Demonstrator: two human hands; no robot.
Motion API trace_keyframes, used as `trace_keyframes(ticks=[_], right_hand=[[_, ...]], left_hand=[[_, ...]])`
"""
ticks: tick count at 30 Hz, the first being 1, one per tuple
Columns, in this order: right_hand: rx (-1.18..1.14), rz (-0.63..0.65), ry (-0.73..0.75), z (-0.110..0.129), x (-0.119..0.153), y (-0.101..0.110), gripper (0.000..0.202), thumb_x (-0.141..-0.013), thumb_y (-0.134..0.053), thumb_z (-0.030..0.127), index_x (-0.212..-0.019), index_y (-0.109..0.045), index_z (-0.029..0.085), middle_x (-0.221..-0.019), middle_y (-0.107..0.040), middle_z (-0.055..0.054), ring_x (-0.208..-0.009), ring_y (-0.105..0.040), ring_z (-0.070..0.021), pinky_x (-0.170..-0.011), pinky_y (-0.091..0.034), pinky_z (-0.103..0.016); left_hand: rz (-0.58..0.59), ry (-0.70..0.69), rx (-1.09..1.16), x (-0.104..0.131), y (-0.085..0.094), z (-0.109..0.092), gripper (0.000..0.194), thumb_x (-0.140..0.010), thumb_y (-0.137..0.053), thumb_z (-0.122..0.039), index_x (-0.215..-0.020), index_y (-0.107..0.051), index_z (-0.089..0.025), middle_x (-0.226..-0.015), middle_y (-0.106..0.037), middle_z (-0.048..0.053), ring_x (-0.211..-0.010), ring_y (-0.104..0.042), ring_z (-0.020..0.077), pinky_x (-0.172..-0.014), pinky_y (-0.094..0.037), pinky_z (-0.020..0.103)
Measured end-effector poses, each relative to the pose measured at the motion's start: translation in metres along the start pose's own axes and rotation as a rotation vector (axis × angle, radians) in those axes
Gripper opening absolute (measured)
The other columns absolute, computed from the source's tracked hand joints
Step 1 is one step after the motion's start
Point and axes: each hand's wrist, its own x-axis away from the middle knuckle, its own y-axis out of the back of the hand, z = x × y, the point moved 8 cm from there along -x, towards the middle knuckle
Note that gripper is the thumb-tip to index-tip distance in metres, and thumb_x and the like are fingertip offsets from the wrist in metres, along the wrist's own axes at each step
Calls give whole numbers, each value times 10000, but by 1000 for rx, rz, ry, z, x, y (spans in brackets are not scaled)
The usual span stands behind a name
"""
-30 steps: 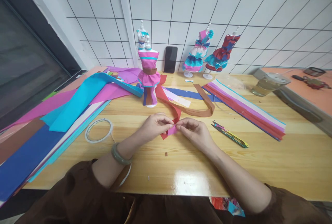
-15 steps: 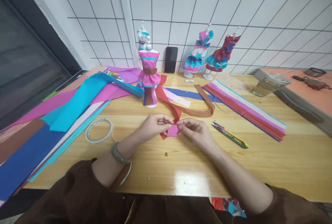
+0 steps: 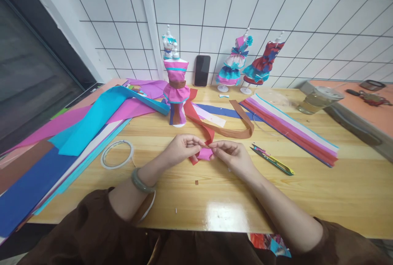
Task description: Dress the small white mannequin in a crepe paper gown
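Note:
My left hand (image 3: 185, 149) and my right hand (image 3: 231, 154) face each other over the middle of the table, fingertips pinched. Between them is a small pink paper piece (image 3: 205, 153), gripped along its upper edge from both sides. A red paper strip (image 3: 199, 124) runs down from behind and passes under my fingers; its end shows below my left hand. Just beyond stands a small dress form (image 3: 177, 89) in a pink paper dress with a brown waistband. My fingertips partly hide the edge they pinch.
A tape roll (image 3: 117, 154) lies left of my hands, yellow-green snips (image 3: 273, 160) to the right. Layered paper strips (image 3: 291, 130) lie farther right, near a cup (image 3: 319, 99). Coloured paper sheets (image 3: 92, 117) cover the left side. A phone (image 3: 202, 71) and dressed forms (image 3: 230, 66) stand by the wall.
The pink piece has tilted and its lower edge sits slightly higher between my fingers. Both hands stay almost in place; nothing else has moved.

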Motion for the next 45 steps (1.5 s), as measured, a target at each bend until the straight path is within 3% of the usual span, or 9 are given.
trace_keyframes(ticks=[9, 18, 24, 32, 45], right_hand=[[11, 0, 13, 4, 1, 1, 290, -689, -709, 426, -838, -739, 179, -657, -725, -46, -628, -670, -174, -701, -539, -331], [-18, -33, 43, -3, -1, -3, 281, -634, -773, 396, -800, -718, 176, -735, -722, -57, -649, -654, -168, -651, -533, -311], [149, -78, 126, 4, 0, 1, 262, -691, -724, 403, -811, -723, 170, -712, -698, -55, -633, -626, -158, -617, -515, -292], [139, -67, 145, 5, 0, 0, 257, -722, -704, 386, -836, -723, 156, -771, -719, -79, -693, -655, -178, -650, -527, -302], [243, -76, 261, 14, 2, 0, 171, -767, -666, 302, -842, -737, 165, -808, -703, -83, -713, -651, -171, -636, -529, -284]], left_hand=[[19, 16, 13, -1, 3, 3, 260, -712, -691, -321, -836, -663, -93, -612, -665, 27, -433, -620, 118, -438, -500, 202], [-10, 9, 21, -2, 1, 3, 169, -700, -707, -227, -783, -637, -97, -550, -648, 2, -403, -574, 78, -418, -468, 168], [-14, -1, 20, -1, 1, 3, 156, -714, -694, -215, -815, -658, -101, -526, -635, -10, -422, -578, 75, -438, -485, 164], [1, -8, 29, -3, 0, 9, 253, -703, -728, -296, -862, -684, -104, -690, -702, 43, -497, -600, 82, -478, -536, 199], [-27, -18, 25, -3, 1, 8, 230, -696, -733, -256, -854, -684, -98, -660, -692, 36, -495, -602, 85, -464, -533, 194]])
